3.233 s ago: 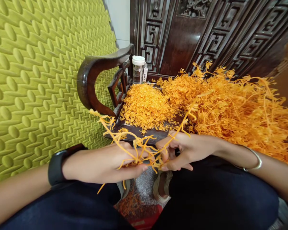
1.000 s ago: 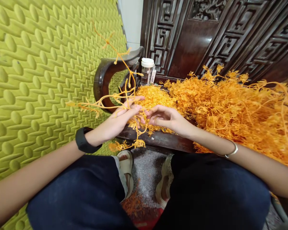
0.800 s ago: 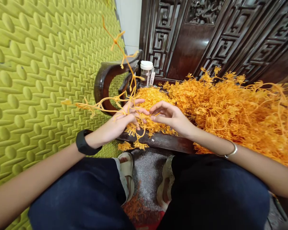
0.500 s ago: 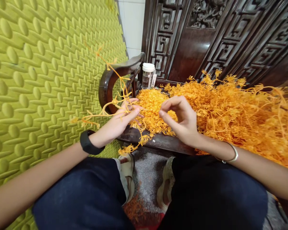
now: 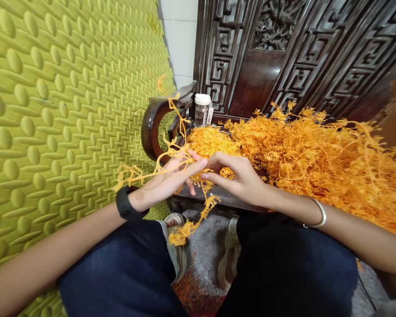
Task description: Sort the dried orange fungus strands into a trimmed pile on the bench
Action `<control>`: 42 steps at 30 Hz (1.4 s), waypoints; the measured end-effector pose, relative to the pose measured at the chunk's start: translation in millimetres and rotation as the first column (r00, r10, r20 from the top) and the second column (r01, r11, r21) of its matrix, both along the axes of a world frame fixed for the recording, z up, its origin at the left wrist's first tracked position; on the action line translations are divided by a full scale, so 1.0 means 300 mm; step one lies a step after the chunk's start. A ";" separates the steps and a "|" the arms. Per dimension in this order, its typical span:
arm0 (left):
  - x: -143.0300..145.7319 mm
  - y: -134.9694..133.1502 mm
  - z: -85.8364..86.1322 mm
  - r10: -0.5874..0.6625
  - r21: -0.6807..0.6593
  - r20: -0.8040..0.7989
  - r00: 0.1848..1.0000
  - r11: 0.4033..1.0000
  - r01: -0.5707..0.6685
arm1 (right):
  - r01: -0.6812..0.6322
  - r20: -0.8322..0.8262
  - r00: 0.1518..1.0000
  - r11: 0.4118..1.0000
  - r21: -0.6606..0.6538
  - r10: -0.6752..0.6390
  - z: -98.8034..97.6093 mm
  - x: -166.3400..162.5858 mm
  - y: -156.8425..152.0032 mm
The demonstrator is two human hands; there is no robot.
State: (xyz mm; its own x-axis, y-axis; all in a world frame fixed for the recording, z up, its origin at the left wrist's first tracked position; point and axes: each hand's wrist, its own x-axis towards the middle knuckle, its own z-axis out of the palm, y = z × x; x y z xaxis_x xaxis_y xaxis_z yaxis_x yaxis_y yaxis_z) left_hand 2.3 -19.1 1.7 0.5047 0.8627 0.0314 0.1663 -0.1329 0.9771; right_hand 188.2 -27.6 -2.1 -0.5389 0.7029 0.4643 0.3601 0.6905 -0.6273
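Note:
My left hand (image 5: 171,178) is closed on a branching orange plastic stem (image 5: 158,166), thumb pressed over it. The stem's thin arms spread up, left and down from the fingers, with small tufts at their ends. Close by on the right, my right hand (image 5: 236,178) has thumb and forefinger curled toward the stem's tip at my left fingertips. A small piece seems to lie between them, too small to make out. Behind both hands is a heap of small orange pieces (image 5: 213,140) on the dark wooden seat (image 5: 229,197).
A large pile of orange branching stems (image 5: 326,163) covers the seat's right side. A white-lidded clear bottle (image 5: 202,109) stands at the back, by the curved armrest (image 5: 148,127). A yellow-green foam wall (image 5: 69,101) is at left. Orange scraps (image 5: 188,288) lie on the floor.
My right hand has moved left and down, to the tip of the stem at my left hand. My left hand, with the stem, has shifted slightly right and down.

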 end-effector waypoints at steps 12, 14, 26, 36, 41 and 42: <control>-0.026 0.007 -0.016 -0.209 -0.017 -0.103 0.972 0.978 0.209 | -0.080 0.028 0.996 0.986 -0.146 0.085 0.012 0.046 0.018; -0.039 0.014 -0.021 -0.250 -0.006 -0.150 0.957 0.968 0.252 | -0.090 0.102 0.989 0.984 -0.155 0.106 0.013 0.069 0.017; -0.071 0.007 -0.026 -0.360 0.043 -0.358 0.862 0.915 0.400 | -0.190 0.256 0.895 0.830 -0.524 0.366 0.015 0.132 -0.007; -0.067 -0.016 -0.013 -0.455 0.101 -0.416 0.788 0.838 0.537 | -0.268 0.235 0.839 0.749 -0.606 0.491 -0.003 0.145 -0.005; -0.055 -0.037 -0.004 -0.453 0.124 -0.444 0.773 0.823 0.554 | -0.270 0.224 0.835 0.728 -0.630 0.503 -0.010 0.158 0.001; -0.054 -0.038 -0.003 -0.454 0.135 -0.441 0.774 0.819 0.557 | -0.269 0.220 0.836 0.725 -0.634 0.503 -0.010 0.158 0.003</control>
State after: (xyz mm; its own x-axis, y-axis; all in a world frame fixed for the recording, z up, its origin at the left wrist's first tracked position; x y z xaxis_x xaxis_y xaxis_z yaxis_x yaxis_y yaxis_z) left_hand -13.8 -30.6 0.9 0.8809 0.4668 -0.0782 0.3479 -0.5266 0.7757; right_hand 235.7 -26.8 -5.1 -0.8617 0.4574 -0.2198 0.4153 0.3867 -0.8234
